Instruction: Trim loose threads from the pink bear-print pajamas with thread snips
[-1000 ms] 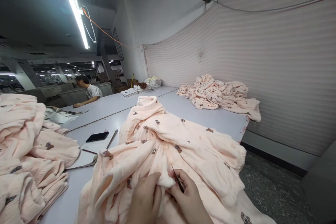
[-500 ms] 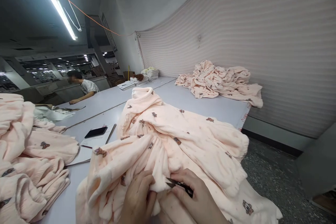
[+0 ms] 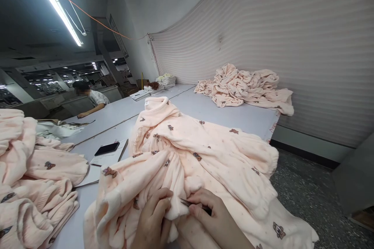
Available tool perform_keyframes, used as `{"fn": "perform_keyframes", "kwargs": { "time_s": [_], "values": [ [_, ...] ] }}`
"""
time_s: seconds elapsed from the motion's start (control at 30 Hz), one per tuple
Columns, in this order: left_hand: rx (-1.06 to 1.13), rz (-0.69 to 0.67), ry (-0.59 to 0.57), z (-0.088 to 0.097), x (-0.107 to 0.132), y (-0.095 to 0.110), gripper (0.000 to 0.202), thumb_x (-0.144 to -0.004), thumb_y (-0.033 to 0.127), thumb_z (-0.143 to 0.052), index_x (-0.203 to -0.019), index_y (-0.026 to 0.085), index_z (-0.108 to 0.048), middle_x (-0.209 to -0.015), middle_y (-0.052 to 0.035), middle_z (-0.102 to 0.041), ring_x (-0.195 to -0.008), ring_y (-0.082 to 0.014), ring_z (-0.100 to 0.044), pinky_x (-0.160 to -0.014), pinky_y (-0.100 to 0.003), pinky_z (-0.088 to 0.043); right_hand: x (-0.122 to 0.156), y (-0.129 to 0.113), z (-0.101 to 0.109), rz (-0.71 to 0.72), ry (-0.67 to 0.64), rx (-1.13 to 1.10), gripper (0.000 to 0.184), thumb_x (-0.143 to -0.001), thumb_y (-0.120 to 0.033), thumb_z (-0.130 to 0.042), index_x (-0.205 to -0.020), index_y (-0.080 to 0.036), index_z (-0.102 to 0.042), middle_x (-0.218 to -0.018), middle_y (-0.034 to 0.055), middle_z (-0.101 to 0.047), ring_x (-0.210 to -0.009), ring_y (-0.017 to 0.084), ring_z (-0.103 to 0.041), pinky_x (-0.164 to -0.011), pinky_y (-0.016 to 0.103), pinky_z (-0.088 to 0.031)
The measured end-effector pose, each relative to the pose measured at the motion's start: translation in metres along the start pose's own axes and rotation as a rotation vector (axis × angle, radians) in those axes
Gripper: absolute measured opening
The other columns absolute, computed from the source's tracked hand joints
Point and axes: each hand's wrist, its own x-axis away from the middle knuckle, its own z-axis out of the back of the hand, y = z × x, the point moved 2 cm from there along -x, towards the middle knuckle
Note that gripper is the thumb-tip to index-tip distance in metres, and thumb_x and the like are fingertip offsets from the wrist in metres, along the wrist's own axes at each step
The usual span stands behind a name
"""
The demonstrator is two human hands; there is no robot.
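A pale pink fleece garment (image 3: 204, 151) with small brown bear prints lies spread on the grey table (image 3: 233, 114) in front of me. My left hand (image 3: 153, 221) pinches a bunched fold of it near the bottom edge of the view. Beside it, my right hand (image 3: 214, 220) holds small dark thread snips (image 3: 194, 205), their blades lying against that same fold. Both hands are closed and nearly touching.
A stack of the same pink garments (image 3: 32, 175) sits at my left, another heap (image 3: 245, 85) at the far right corner. A black phone (image 3: 106, 148) rests on papers. A person (image 3: 89, 97) sits at the far left. The table's edge drops to speckled floor (image 3: 309, 198) at right.
The view has tilted slightly down and left. My right hand swung the snips from upright to lying flat against the fold, and my left hand shifted its pinch on the fabric.
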Motion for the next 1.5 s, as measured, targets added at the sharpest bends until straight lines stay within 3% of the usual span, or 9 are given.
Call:
{"fn": "perform_keyframes", "kwargs": {
  "time_s": [0.23, 0.5, 0.77, 0.93, 1.07, 1.13, 1.3, 1.4, 1.5],
  "values": [
    [0.089, 0.034, -0.041, 0.001, 0.002, -0.004, 0.021, -0.08, 0.003, -0.038, -0.08, 0.023, -0.04, -0.098, -0.0025, -0.052, -0.087, -0.0155, -0.055, -0.073, -0.026, -0.043, -0.002, 0.008, -0.005, -0.025, 0.014, 0.022, 0.013, -0.084, -0.024, -0.061, -0.084, -0.019, -0.073, -0.083, 0.0041, -0.068, -0.082, 0.02, -0.063, -0.075, 0.031, -0.048],
    [0.05, -0.056, -0.119, 0.005, -0.001, -0.012, 0.022, -0.078, 0.0, -0.04, -0.076, 0.022, -0.037, -0.093, -0.0014, -0.05, -0.079, -0.0128, -0.053, -0.066, -0.023, -0.043, -0.004, 0.009, -0.01, -0.021, -0.03, -0.034, 0.011, -0.082, -0.024, -0.064, -0.088, -0.021, -0.073, -0.086, 0.0037, -0.066, -0.084, 0.019, -0.062, -0.077, 0.029, -0.047],
    [0.0, -0.095, -0.096, 0.007, 0.001, -0.016, 0.019, -0.082, 0.002, -0.044, -0.078, 0.021, -0.042, -0.093, -0.0021, -0.051, -0.079, -0.0127, -0.054, -0.067, -0.022, -0.045, -0.005, 0.009, -0.012, -0.03, 0.032, -0.037, 0.015, -0.085, -0.029, -0.058, -0.083, -0.019, -0.07, -0.08, 0.0035, -0.063, -0.079, 0.019, -0.06, -0.072, 0.029, -0.045],
    [-0.039, -0.117, 0.044, 0.009, 0.002, -0.014, 0.021, -0.082, 0.002, -0.044, -0.074, 0.021, -0.04, -0.09, -0.002, -0.049, -0.078, -0.0121, -0.054, -0.067, -0.022, -0.046, 0.003, 0.008, -0.025, -0.03, 0.057, 0.074, 0.02, -0.067, -0.014, -0.067, -0.084, -0.021, -0.061, -0.083, -0.0005, -0.06, -0.077, 0.017, -0.057, -0.068, 0.025, -0.042],
    [-0.131, -0.245, 0.035, 0.018, 0.003, -0.011, 0.021, -0.078, 0.0, -0.048, -0.082, 0.021, -0.048, -0.104, -0.0058, -0.058, -0.094, -0.0164, -0.059, -0.083, -0.025, -0.048, 0.004, 0.014, -0.021, 0.055, 0.22, 0.133, 0.01, -0.075, -0.011, -0.051, -0.075, -0.02, -0.055, -0.073, -0.0014, -0.055, -0.067, 0.015, -0.054, -0.06, 0.023, -0.039],
    [-0.021, -0.12, -0.076, 0.022, 0.001, -0.009, 0.021, -0.082, 0.007, -0.049, -0.094, 0.024, -0.052, -0.103, -0.0033, -0.064, -0.094, -0.0163, -0.062, -0.082, -0.023, -0.049, -0.001, 0.017, -0.015, 0.124, 0.282, 0.164, 0.013, -0.076, -0.011, -0.049, -0.081, -0.021, -0.056, -0.076, -0.0006, -0.056, -0.07, 0.015, -0.055, -0.061, 0.023, -0.04],
    [0.304, 0.688, -0.207, 0.029, -0.014, -0.004, 0.028, -0.088, 0.044, -0.047, -0.111, 0.029, -0.055, -0.108, 0.0003, -0.066, -0.096, -0.0184, -0.061, -0.08, -0.024, -0.048, -0.02, 0.008, -0.005, 0.074, 0.291, 0.363, 0.019, -0.071, -0.006, -0.049, -0.081, -0.021, -0.055, -0.077, -0.0005, -0.059, -0.071, 0.017, -0.058, -0.062, 0.024, -0.041],
    [0.477, 0.818, -0.269, 0.03, -0.027, 0.0, 0.031, -0.087, 0.048, -0.046, -0.109, 0.029, -0.055, -0.097, 0.0023, -0.066, -0.091, -0.018, -0.06, -0.079, -0.024, -0.047, -0.02, -0.005, -0.004, 0.078, 0.147, 0.367, 0.014, -0.077, -0.012, -0.055, -0.086, -0.022, -0.059, -0.083, 0.0002, -0.063, -0.075, 0.016, -0.062, -0.065, 0.023, -0.046],
    [0.627, 0.862, -0.272, 0.029, -0.033, 0.001, 0.029, -0.088, 0.045, -0.046, -0.112, 0.029, -0.051, -0.084, 0.0035, -0.064, -0.086, -0.0176, -0.059, -0.074, -0.023, -0.047, -0.01, -0.014, -0.004, 0.235, 0.063, 0.436, 0.023, -0.082, -0.022, -0.059, -0.105, -0.024, -0.061, -0.094, 0.003, -0.065, -0.079, 0.017, -0.064, -0.068, 0.025, -0.049]
  ]
}}
